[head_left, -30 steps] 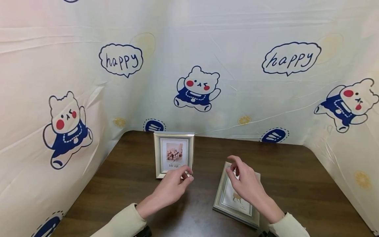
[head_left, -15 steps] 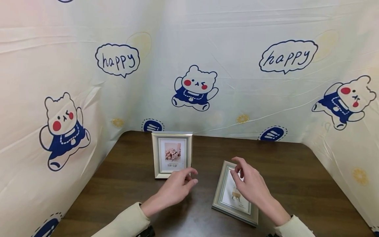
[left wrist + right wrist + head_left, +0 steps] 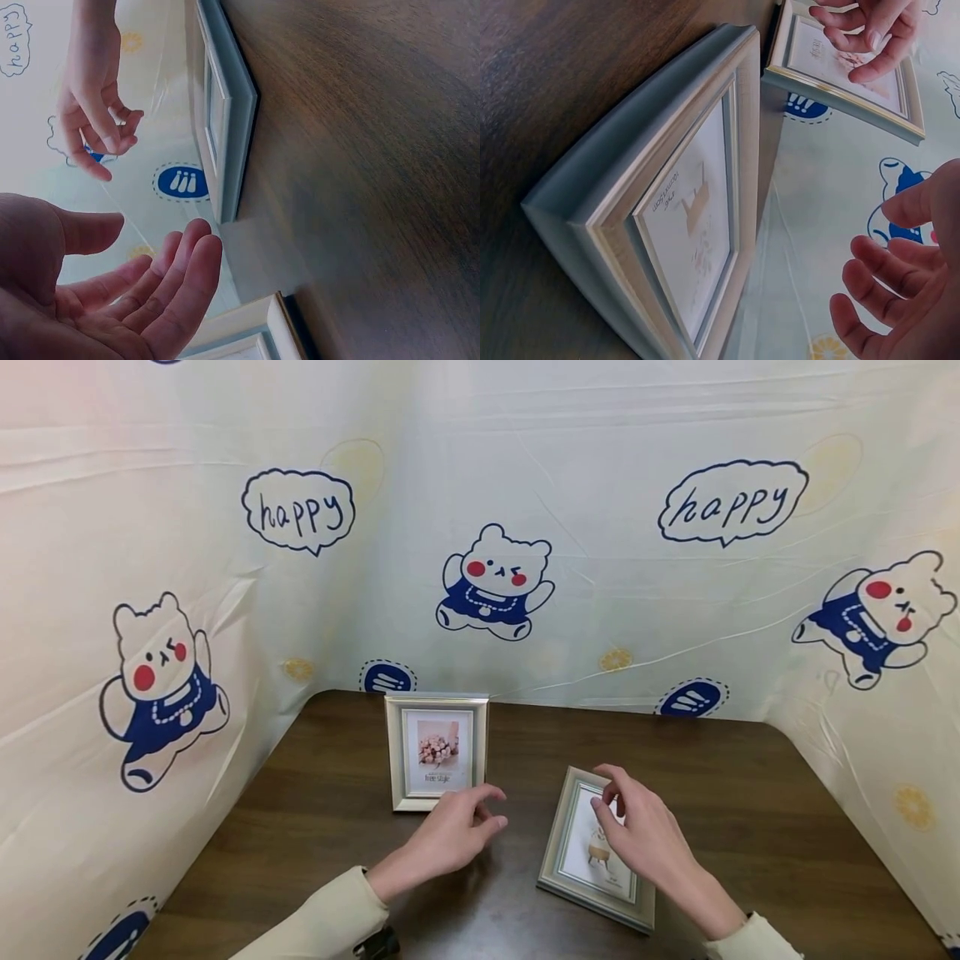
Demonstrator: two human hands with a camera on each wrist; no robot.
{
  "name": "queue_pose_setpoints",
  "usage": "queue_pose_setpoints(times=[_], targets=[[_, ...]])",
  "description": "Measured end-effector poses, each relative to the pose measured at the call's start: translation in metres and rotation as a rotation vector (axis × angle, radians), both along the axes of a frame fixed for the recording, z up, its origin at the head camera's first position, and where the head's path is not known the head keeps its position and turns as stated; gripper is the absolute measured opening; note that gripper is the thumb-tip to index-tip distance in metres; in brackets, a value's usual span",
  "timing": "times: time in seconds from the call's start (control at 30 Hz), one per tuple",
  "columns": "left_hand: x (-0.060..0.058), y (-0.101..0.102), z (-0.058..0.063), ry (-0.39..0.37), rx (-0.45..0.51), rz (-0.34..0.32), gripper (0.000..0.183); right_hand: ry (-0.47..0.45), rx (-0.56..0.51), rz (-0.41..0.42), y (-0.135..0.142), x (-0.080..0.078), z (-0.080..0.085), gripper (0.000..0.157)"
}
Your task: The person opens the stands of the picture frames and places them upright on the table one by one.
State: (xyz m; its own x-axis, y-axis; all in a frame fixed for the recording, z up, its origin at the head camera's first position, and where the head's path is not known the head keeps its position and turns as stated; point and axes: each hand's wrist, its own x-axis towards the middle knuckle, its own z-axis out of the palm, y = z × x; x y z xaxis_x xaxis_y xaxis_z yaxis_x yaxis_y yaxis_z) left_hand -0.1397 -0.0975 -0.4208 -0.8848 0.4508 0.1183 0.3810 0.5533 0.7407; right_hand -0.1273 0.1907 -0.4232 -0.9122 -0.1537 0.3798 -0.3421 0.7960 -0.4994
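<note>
A picture frame with a flower print (image 3: pixel 437 743) stands upright toward the back left of the table. In front of its lower right corner, my left hand (image 3: pixel 442 835) hovers with loosely bent fingers and nothing in them. A second picture frame (image 3: pixel 562 877), showing a small chair print, lies face up at the right, slightly turned. Above it is my right hand (image 3: pixel 648 831), also holding nothing, and it hides part of the print. In the right wrist view a gap shows between the right hand (image 3: pixel 900 277) and the lying frame (image 3: pixel 697 202).
The dark brown wooden table (image 3: pixel 322 860) carries both frames. A pale cloth curtain (image 3: pixel 600 568) printed with bears and the word "happy" encloses the table at the back and both sides.
Both hands have drifted a little to the right, the left one away from the standing frame's face. Neither picture frame has moved on the table; the head view has shifted slightly.
</note>
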Motion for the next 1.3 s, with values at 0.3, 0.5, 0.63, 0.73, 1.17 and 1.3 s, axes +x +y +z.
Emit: queue_pose_setpoints(times=[0.3,0.5,0.63,0.73,1.17,1.3], targets=[[-0.004,0.01,-0.001,-0.036,-0.019,-0.005,0.033,-0.053,0.039,-0.013,0.009,0.003,-0.003,0.039],[-0.007,0.016,0.001,-0.051,-0.035,-0.026,0.038,-0.089,0.061,-0.028,0.016,0.003,-0.003,0.042],[-0.006,0.018,0.0,-0.067,-0.036,-0.026,0.043,-0.098,0.091,-0.025,0.02,0.003,-0.002,0.045],[-0.005,0.021,-0.002,-0.081,-0.037,-0.022,0.049,-0.108,0.106,-0.033,0.024,0.005,-0.004,0.046],[-0.008,0.035,-0.011,-0.127,-0.108,-0.049,0.055,-0.238,0.119,-0.041,0.036,0.008,-0.01,0.055],[-0.009,0.037,-0.015,-0.136,-0.131,-0.06,0.054,-0.266,0.109,-0.054,0.04,0.01,-0.013,0.055]])
